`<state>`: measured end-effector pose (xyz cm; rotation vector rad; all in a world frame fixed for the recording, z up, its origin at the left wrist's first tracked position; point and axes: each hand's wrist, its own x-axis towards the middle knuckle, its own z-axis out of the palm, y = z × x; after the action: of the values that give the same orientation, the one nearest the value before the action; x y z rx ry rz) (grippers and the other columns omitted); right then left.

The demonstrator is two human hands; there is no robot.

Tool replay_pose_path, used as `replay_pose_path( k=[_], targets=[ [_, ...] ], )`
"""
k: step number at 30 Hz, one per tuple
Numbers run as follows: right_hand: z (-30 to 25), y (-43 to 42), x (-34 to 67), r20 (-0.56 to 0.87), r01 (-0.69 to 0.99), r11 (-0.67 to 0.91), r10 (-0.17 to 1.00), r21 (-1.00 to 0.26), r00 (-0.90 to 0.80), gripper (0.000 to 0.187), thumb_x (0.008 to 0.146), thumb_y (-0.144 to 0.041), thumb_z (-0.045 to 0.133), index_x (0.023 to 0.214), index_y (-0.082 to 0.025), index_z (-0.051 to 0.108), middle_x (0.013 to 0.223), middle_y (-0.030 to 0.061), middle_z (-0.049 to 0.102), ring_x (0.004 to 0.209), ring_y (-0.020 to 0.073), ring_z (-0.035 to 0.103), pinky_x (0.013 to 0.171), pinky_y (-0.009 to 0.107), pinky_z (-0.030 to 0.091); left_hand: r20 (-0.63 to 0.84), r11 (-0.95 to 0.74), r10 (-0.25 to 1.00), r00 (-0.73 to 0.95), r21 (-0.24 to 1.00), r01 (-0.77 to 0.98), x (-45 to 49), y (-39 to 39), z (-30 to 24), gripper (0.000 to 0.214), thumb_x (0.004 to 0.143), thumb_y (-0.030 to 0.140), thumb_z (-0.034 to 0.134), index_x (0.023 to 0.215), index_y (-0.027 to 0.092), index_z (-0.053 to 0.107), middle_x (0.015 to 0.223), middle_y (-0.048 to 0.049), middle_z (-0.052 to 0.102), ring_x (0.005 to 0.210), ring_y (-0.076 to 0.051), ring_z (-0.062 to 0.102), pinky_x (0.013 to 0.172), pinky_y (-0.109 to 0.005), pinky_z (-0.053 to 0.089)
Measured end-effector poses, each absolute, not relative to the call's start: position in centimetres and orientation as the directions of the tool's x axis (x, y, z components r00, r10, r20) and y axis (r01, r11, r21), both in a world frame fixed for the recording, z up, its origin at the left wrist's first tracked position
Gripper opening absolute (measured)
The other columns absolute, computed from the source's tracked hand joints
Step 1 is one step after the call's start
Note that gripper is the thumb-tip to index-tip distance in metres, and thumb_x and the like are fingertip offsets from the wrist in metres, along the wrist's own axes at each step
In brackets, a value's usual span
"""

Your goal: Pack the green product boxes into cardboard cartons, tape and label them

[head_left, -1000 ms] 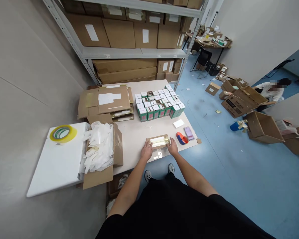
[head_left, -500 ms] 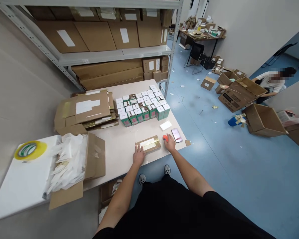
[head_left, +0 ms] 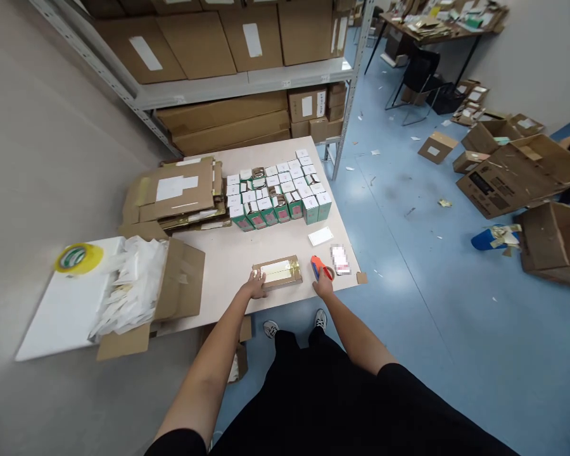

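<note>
A small brown cardboard box (head_left: 280, 272) with a pale label and yellowish tape lies near the table's front edge. My left hand (head_left: 255, 285) rests against its left end, fingers curled on the box. My right hand (head_left: 323, 285) is closed round the handle of an orange and blue tape dispenser (head_left: 319, 267), which sits on the table just right of the box. A phone (head_left: 341, 259) lies beside the dispenser.
Several green and white small boxes (head_left: 278, 196) stand grouped mid-table, a white card (head_left: 321, 236) before them. Flattened cartons (head_left: 175, 193) lie left. An open carton of white bags (head_left: 133, 285) and a tape roll (head_left: 78, 258) sit on a white board. Shelving behind; open cartons (head_left: 517, 174) on the blue floor.
My right hand left the box's right end and moved right onto the tape dispenser, closing on it. My left hand stayed at the box's left end. The view shifted.
</note>
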<state>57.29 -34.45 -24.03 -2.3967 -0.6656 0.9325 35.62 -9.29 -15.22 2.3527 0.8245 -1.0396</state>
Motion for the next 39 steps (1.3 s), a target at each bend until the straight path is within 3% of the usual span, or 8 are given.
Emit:
replay_pose_path(
  k=[7,13,16,19,22,29,35,39],
  targets=[
    [-24.9,-34.8,57.9,-0.540,0.242,-0.858,0.480,-0.453,0.691,0.048,0.085,-0.032,0.062,0.129,-0.015,0.061,0.117,0.0173,0.069,0.106,0.0311,0.068,0.083,0.036,0.051,-0.804,-0.707,0.321,0.501,0.149,0.692,35.8,-9.8,-15.3,0.120,0.072,0.054,0.073,0.167,0.012,0.013,0.171,-0.0187,-0.006,0.156,-0.044,-0.011,0.125,-0.057,0.020],
    [-24.2,-34.8,58.9,-0.366,0.256,-0.753,0.550,-0.606,0.751,0.024,0.079,-0.035,0.064,0.097,-0.020,0.068,0.104,0.0144,0.071,0.096,0.0295,0.068,0.080,0.036,0.050,-0.799,-0.684,0.375,0.471,0.104,0.722,36.0,-10.2,-16.6,0.126,0.066,0.053,0.082,0.167,0.020,0.014,0.172,-0.0161,-0.006,0.158,-0.041,-0.011,0.122,-0.062,0.026],
    [-21.3,-33.5,58.9,-0.340,0.131,-0.661,0.534,-0.739,0.774,0.030,0.080,-0.048,0.062,0.090,-0.020,0.066,0.108,0.0141,0.071,0.091,0.0297,0.067,0.078,0.038,0.051,-0.783,-0.636,0.377,0.494,0.169,0.753,35.8,-10.1,-17.4,0.126,0.065,0.052,0.083,0.167,0.021,0.017,0.173,-0.0164,-0.004,0.158,-0.041,-0.012,0.122,-0.061,0.025],
    [-17.7,-30.7,58.0,-0.276,0.015,-0.387,0.684,-0.922,0.676,0.040,0.076,-0.057,0.070,0.093,-0.020,0.068,0.099,0.0083,0.075,0.090,0.0270,0.068,0.081,0.037,0.054,-0.769,-0.610,0.370,0.521,0.222,0.761,35.8,-9.7,-18.1,0.126,0.063,0.055,0.082,0.166,0.020,0.020,0.172,-0.0171,-0.003,0.157,-0.043,-0.011,0.123,-0.062,0.022],
    [-15.3,-27.3,55.9,-0.214,-0.114,-0.181,0.839,-0.977,0.500,0.045,0.071,-0.057,0.078,0.095,-0.020,0.072,0.097,0.0062,0.076,0.094,0.0256,0.070,0.087,0.037,0.055,-0.756,-0.643,0.355,0.550,0.230,0.730,36.1,-9.3,-18.5,0.126,0.062,0.059,0.080,0.166,0.017,0.023,0.172,-0.0188,0.000,0.157,-0.044,-0.010,0.124,-0.062,0.015],
    [-16.0,-26.3,52.4,-0.279,-0.086,-0.266,0.909,-0.960,0.308,0.047,0.061,-0.052,0.086,0.092,-0.019,0.075,0.088,0.0038,0.076,0.089,0.0257,0.069,0.086,0.039,0.055,-0.726,-0.604,0.350,0.592,0.308,0.735,35.4,-9.7,-17.8,0.119,0.062,0.046,0.078,0.164,0.013,0.026,0.172,-0.0181,0.001,0.157,-0.041,-0.010,0.126,-0.057,0.013],
    [-15.9,-27.4,53.0,-0.260,0.003,-0.272,0.923,-0.962,0.282,0.048,0.062,-0.051,0.085,0.098,-0.020,0.076,0.091,0.0041,0.077,0.090,0.0275,0.069,0.089,0.042,0.055,-0.598,-0.350,0.464,0.653,0.553,0.756,34.5,-8.8,-15.7,0.088,0.061,0.029,0.077,0.146,0.016,0.058,0.163,-0.0185,0.039,0.155,-0.040,0.027,0.121,-0.046,0.031],
    [-15.1,-26.9,52.9,-0.273,0.049,-0.295,0.925,-0.954,0.263,0.051,0.063,-0.052,0.086,0.102,-0.021,0.077,0.096,0.0047,0.077,0.093,0.0287,0.070,0.093,0.043,0.055,-0.483,-0.301,0.567,0.667,0.632,0.714,34.9,-7.4,-14.0,0.055,0.084,0.040,0.062,0.135,0.020,0.067,0.144,-0.0125,0.064,0.133,-0.029,0.059,0.109,-0.036,0.044]
  ],
)
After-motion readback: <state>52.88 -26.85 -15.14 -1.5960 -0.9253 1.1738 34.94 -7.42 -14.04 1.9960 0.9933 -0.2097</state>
